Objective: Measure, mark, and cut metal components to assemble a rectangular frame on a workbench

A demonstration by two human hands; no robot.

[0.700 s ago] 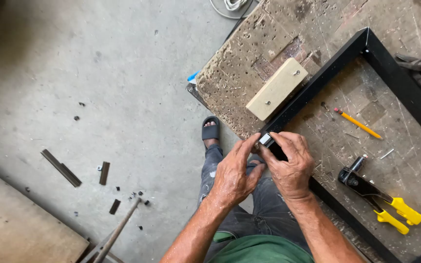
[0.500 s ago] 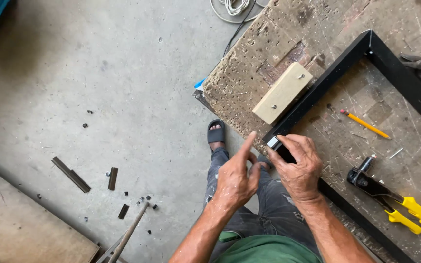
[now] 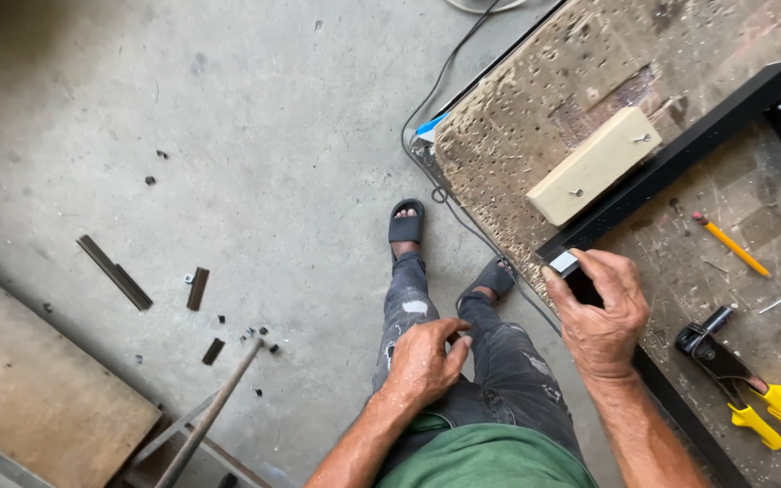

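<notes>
— Right hand [image 3: 600, 316]: its grip is wrapped round the near corner of the black metal frame [image 3: 680, 154], fingers folded over a small black piece with a pale end [image 3: 565, 263].

— And the other one?

— Left hand [image 3: 422, 360] holds nothing; loosely curled, it rests on the thigh, off the frame and apart from the right hand.

— Where does the frame lie?

— Flat on the pitted worktop [image 3: 517, 117], that corner at the worktop's edge.

— Anything beside it?

— A pale wooden block [image 3: 594, 165] touches the frame's outer side. Inside the frame lie a yellow pencil [image 3: 731, 245] and a yellow-handled riveter [image 3: 743, 380]. Off the frame, on the concrete floor [image 3: 255, 136], lie metal offcuts [image 3: 115, 273].
</notes>
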